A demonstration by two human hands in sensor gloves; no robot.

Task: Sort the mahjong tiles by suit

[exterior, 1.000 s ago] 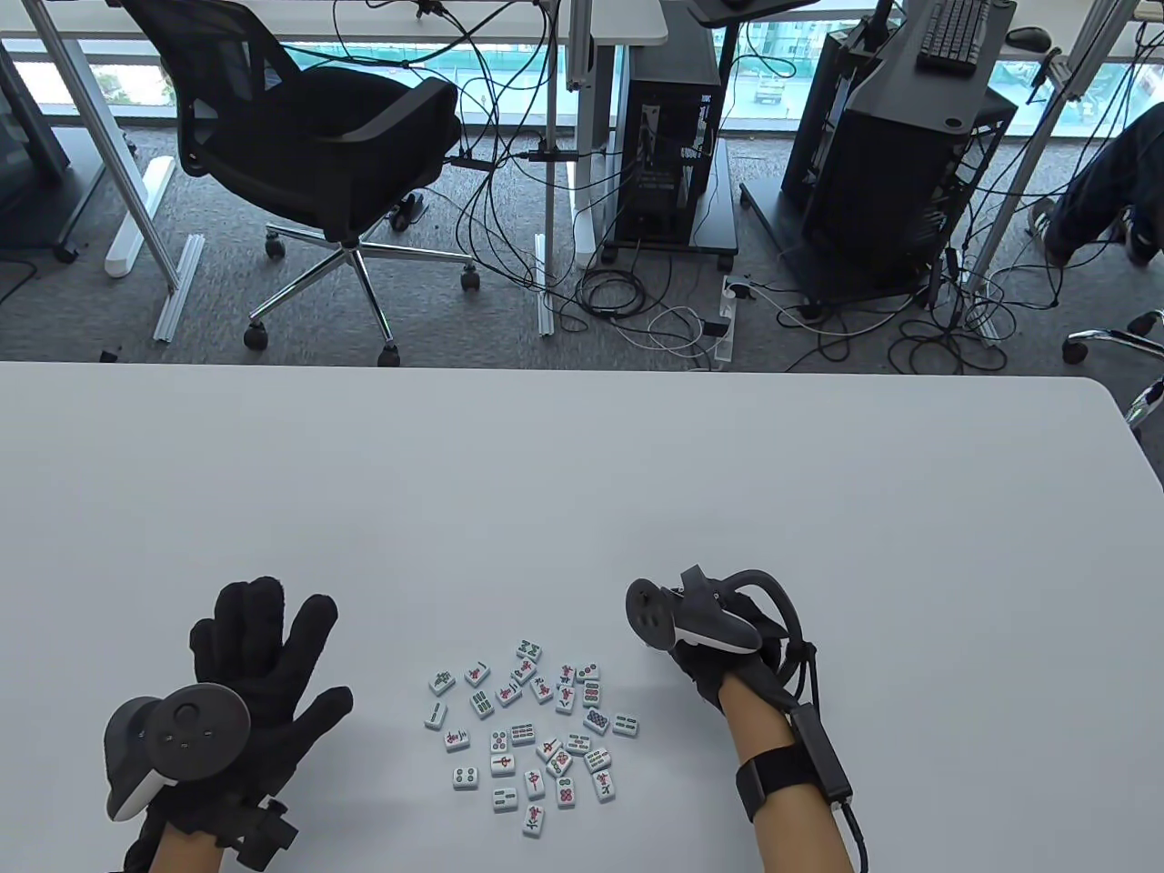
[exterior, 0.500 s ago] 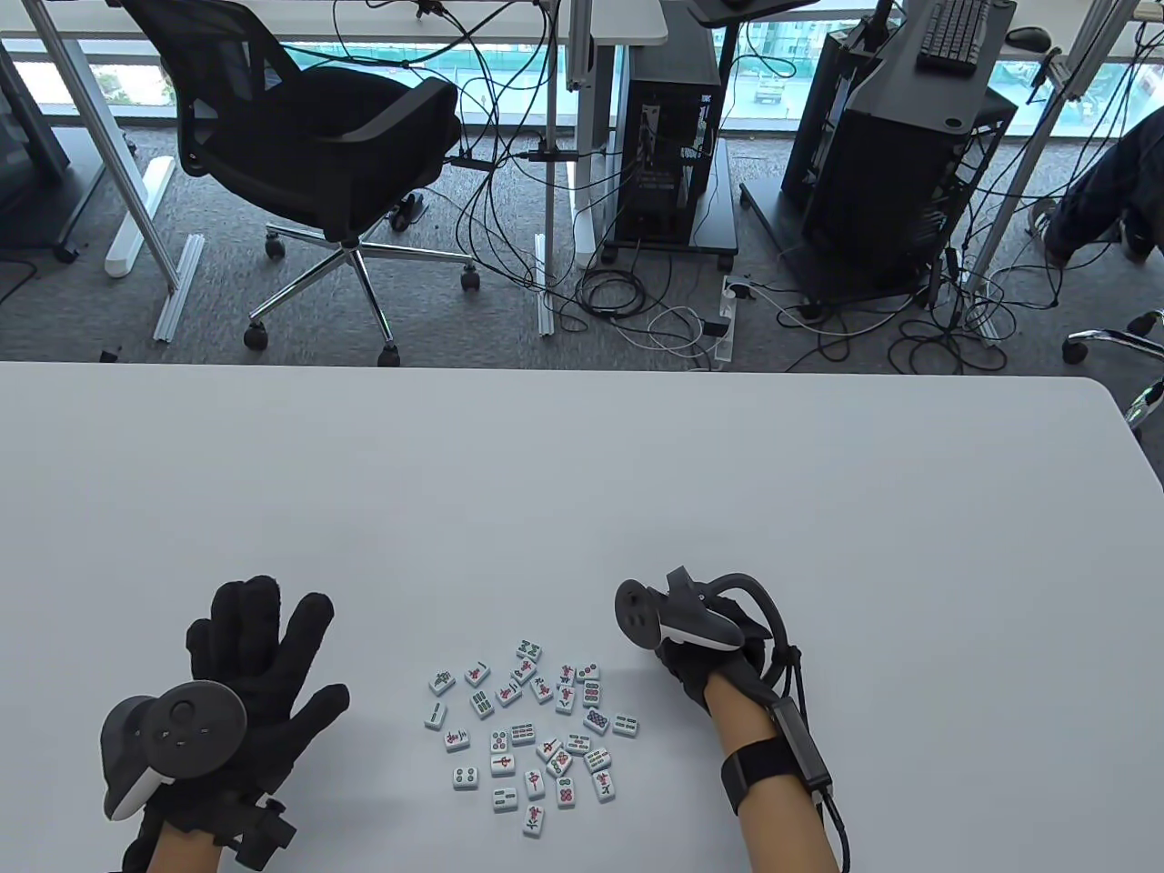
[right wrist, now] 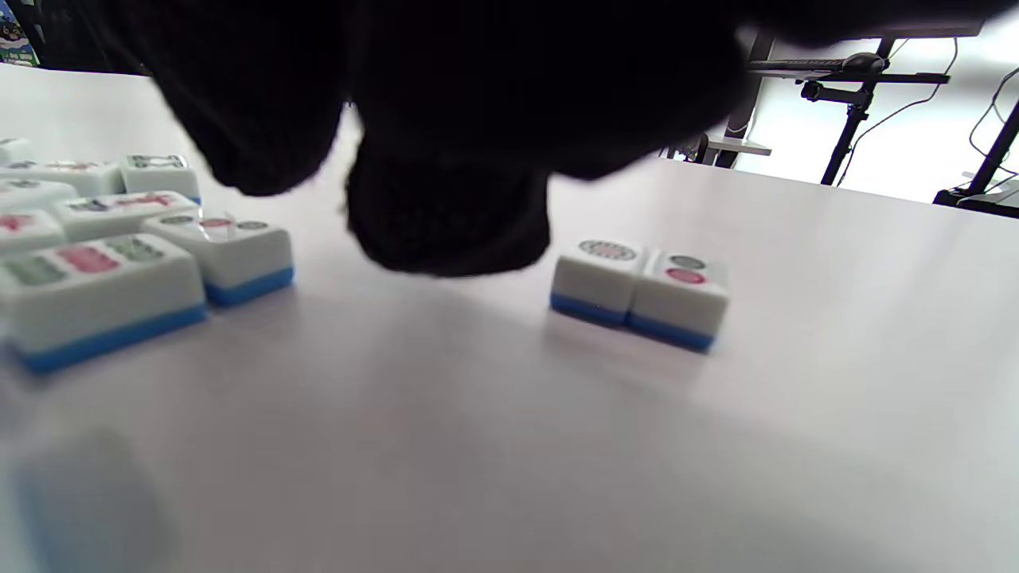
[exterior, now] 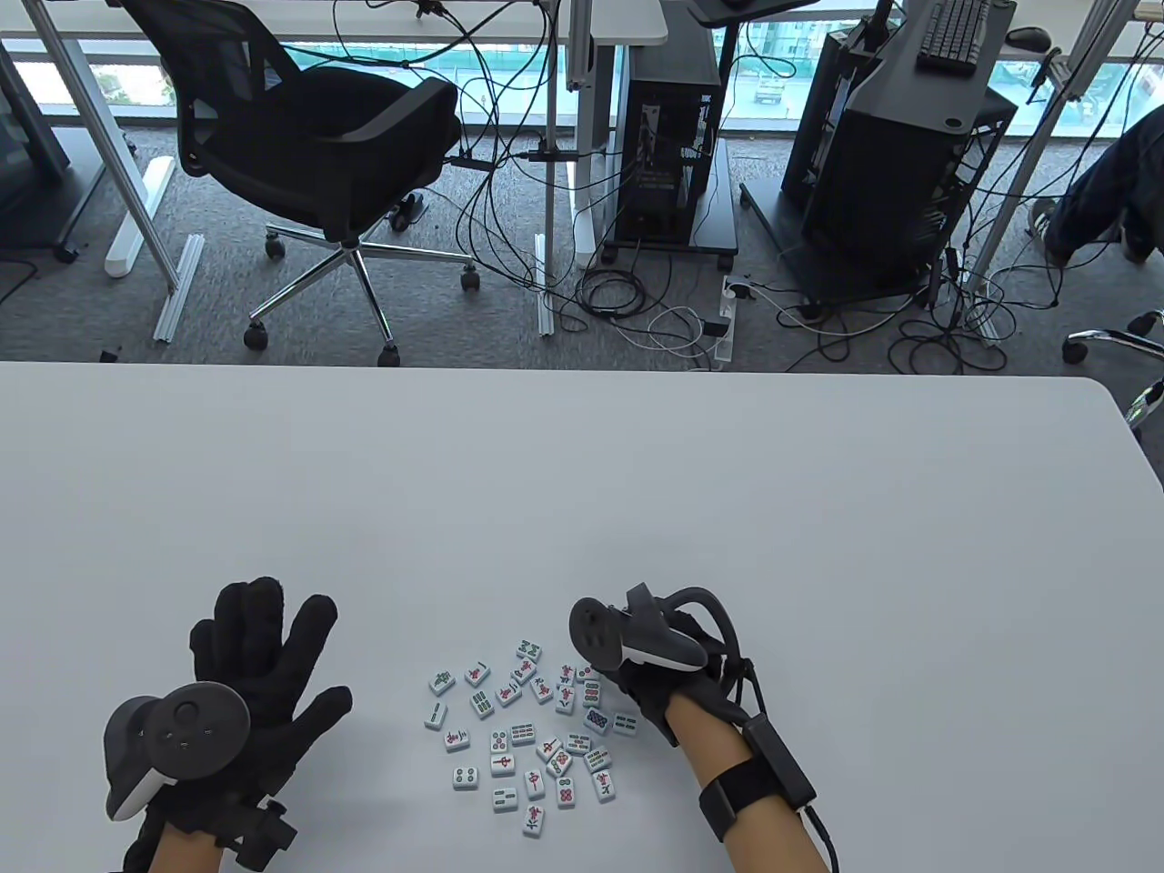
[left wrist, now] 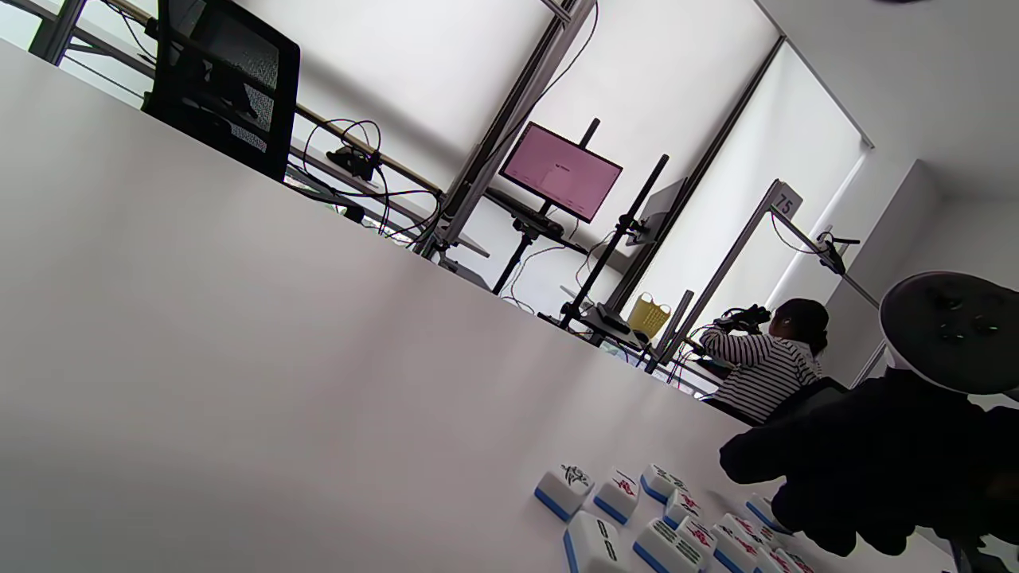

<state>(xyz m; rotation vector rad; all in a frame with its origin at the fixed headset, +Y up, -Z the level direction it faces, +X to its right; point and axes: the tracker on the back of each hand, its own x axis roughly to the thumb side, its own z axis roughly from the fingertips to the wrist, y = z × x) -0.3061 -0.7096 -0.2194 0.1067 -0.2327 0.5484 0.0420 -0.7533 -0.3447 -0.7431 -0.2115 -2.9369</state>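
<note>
Several mahjong tiles (exterior: 527, 737) lie face up in a loose cluster on the white table (exterior: 582, 473), near its front edge. My left hand (exterior: 259, 655) lies flat on the table left of the cluster, fingers spread, touching no tile. My right hand (exterior: 637, 696) hovers at the cluster's right edge, its fingers hidden under the tracker (exterior: 627, 637). In the right wrist view its curled fingertips (right wrist: 446, 215) hang just above the table and hold nothing, between a pair of dot tiles (right wrist: 637, 290) and more tiles (right wrist: 103, 294). The left wrist view shows the tiles (left wrist: 629, 517) and my right hand (left wrist: 868, 461).
Past the table's far edge there is floor with a black office chair (exterior: 309, 155), computer towers (exterior: 668, 136) and tangled cables (exterior: 655, 309). In the left wrist view a person in a striped shirt (left wrist: 764, 366) sits at another desk by a monitor (left wrist: 561, 171).
My right hand has moved left and slightly nearer, from beside the cluster to over its right edge. The left hand and the tiles have stayed put.
</note>
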